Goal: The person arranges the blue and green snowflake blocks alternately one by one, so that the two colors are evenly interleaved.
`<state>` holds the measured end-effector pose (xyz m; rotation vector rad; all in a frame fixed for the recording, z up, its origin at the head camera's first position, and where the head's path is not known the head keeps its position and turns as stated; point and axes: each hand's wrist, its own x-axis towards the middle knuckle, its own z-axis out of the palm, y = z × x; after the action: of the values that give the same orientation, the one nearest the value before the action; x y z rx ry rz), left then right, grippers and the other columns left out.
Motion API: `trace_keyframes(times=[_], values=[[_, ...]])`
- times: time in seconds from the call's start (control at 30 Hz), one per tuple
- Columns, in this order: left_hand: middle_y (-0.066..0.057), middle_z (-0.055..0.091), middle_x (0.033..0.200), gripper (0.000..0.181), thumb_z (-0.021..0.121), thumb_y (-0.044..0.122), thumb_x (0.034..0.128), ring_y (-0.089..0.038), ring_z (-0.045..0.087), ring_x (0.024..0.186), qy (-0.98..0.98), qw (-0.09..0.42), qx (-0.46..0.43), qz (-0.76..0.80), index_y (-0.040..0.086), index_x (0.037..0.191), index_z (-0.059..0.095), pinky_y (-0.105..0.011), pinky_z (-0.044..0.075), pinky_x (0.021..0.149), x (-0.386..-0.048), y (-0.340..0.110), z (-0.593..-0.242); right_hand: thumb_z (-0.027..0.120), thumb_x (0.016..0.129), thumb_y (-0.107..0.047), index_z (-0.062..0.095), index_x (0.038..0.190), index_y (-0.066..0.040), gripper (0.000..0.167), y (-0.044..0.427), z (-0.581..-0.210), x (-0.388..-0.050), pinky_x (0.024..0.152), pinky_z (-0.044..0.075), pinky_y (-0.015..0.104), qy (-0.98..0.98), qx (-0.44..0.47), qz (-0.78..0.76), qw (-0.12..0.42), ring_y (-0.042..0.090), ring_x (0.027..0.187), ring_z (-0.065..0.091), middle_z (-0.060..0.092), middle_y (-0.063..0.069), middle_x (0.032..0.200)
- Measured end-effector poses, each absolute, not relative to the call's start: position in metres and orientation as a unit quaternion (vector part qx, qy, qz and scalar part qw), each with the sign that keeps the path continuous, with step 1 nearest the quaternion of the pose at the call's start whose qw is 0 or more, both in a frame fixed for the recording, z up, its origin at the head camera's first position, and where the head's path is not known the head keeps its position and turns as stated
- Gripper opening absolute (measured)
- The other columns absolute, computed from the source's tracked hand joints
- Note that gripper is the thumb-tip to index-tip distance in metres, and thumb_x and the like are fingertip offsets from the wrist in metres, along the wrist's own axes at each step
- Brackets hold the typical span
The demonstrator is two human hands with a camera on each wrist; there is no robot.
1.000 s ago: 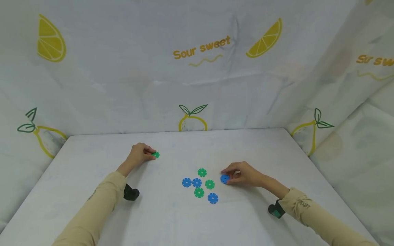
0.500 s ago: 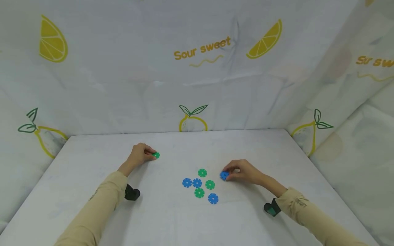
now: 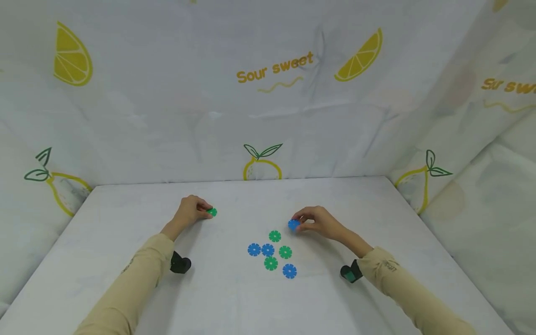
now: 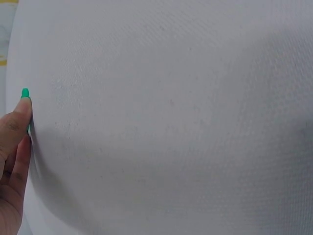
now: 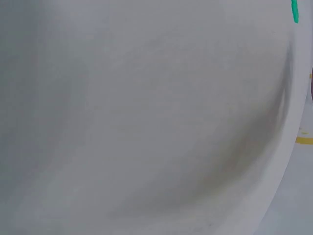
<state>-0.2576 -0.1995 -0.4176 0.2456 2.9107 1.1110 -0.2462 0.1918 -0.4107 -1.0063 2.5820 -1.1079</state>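
My left hand [image 3: 190, 210] pinches a green notched disc [image 3: 212, 212] at the left back of the white table. In the left wrist view that green disc [image 4: 25, 92] shows edge-on between thumb and fingers. Farther right, my right hand [image 3: 320, 222] pinches a blue notched disc [image 3: 294, 225] between thumb and fingers. The right wrist view shows only a sliver of that hand at its edge, and a green disc [image 5: 295, 11] in the upper right corner. Between the hands lies a loose group of flat discs, among them a green disc [image 3: 274, 236] and a blue disc [image 3: 289, 271].
The white table [image 3: 217, 298] ends at the back against a white cloth [image 3: 167, 130] printed with lemons. A black wrist camera [image 3: 180, 264] hangs under the left sleeve, and another black wrist camera [image 3: 351, 272] under the right.
My right hand has carried the blue disc leftward and toward the back of the table. The left hand with its green disc has stayed in place, as have the loose discs.
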Motion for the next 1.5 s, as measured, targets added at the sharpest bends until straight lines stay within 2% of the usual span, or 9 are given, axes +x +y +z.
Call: trace_keyframes(times=[0.13, 0.37, 0.6, 0.8, 1.27, 1.43, 1.5], values=[[-0.021, 0.065, 0.095, 0.024, 0.079, 0.001, 0.0754, -0.032, 0.063, 0.086, 0.931, 0.01, 0.078, 0.357, -0.009, 0.095, 0.07, -0.039, 0.053, 0.078, -0.256, -0.197, -0.417, 0.07, 0.085, -0.004, 0.065, 0.109, 0.007, 0.028, 0.18, -0.411, -0.256, 0.088, 0.051, 0.043, 0.854, -0.33, -0.393, 0.083, 0.025, 0.09, 0.064, 0.067, 0.017, 0.105], [-0.022, 0.065, 0.096, 0.023, 0.078, 0.0, 0.0755, -0.032, 0.063, 0.088, 0.929, 0.01, 0.076, 0.362, -0.009, 0.096, 0.07, -0.039, 0.053, 0.079, -0.255, -0.197, -0.414, 0.071, 0.085, -0.006, 0.066, 0.11, 0.004, 0.028, 0.156, -0.413, -0.27, 0.088, 0.052, 0.036, 0.858, -0.304, -0.404, 0.088, 0.021, 0.09, 0.063, 0.068, 0.014, 0.105], [-0.021, 0.066, 0.096, 0.024, 0.079, 0.0, 0.075, -0.031, 0.064, 0.087, 0.933, 0.008, 0.074, 0.353, -0.009, 0.095, 0.07, -0.039, 0.053, 0.078, -0.255, -0.197, -0.414, 0.07, 0.085, -0.002, 0.066, 0.11, 0.006, 0.026, 0.128, -0.414, -0.282, 0.084, 0.053, 0.032, 0.852, -0.288, -0.426, 0.098, 0.02, 0.089, 0.063, 0.067, 0.015, 0.105], [-0.021, 0.066, 0.096, 0.023, 0.079, 0.0, 0.0749, -0.031, 0.064, 0.087, 0.933, 0.007, 0.071, 0.353, -0.008, 0.095, 0.071, -0.038, 0.053, 0.078, -0.258, -0.196, -0.417, 0.07, 0.085, -0.002, 0.066, 0.109, 0.005, 0.025, 0.108, -0.415, -0.288, 0.086, 0.052, 0.033, 0.855, -0.278, -0.428, 0.092, 0.02, 0.088, 0.063, 0.068, 0.015, 0.105], [-0.02, 0.069, 0.093, 0.024, 0.079, 0.0, 0.0741, -0.03, 0.065, 0.084, 0.933, 0.01, 0.065, 0.354, -0.008, 0.095, 0.071, -0.037, 0.053, 0.077, -0.26, -0.199, -0.417, 0.073, 0.083, -0.005, 0.07, 0.105, 0.003, 0.023, 0.062, -0.421, -0.297, 0.08, 0.051, 0.023, 0.871, -0.222, -0.432, 0.08, 0.016, 0.086, 0.064, 0.07, 0.012, 0.1], [-0.02, 0.07, 0.092, 0.023, 0.079, -0.002, 0.0742, -0.03, 0.066, 0.084, 0.934, 0.009, 0.062, 0.353, -0.009, 0.094, 0.071, -0.037, 0.054, 0.077, -0.261, -0.198, -0.419, 0.076, 0.081, -0.01, 0.072, 0.102, 0.001, 0.024, 0.046, -0.424, -0.3, 0.083, 0.052, 0.029, 0.865, -0.221, -0.441, 0.089, 0.02, 0.087, 0.065, 0.07, 0.01, 0.097], [-0.021, 0.07, 0.092, 0.022, 0.078, -0.002, 0.0747, -0.03, 0.066, 0.084, 0.933, 0.011, 0.058, 0.354, -0.009, 0.094, 0.071, -0.038, 0.054, 0.077, -0.261, -0.198, -0.418, 0.078, 0.08, -0.02, 0.073, 0.1, -0.004, 0.026, 0.043, -0.435, -0.307, 0.08, 0.052, 0.025, 0.857, -0.238, -0.449, 0.082, 0.015, 0.083, 0.064, 0.07, 0.005, 0.092]])
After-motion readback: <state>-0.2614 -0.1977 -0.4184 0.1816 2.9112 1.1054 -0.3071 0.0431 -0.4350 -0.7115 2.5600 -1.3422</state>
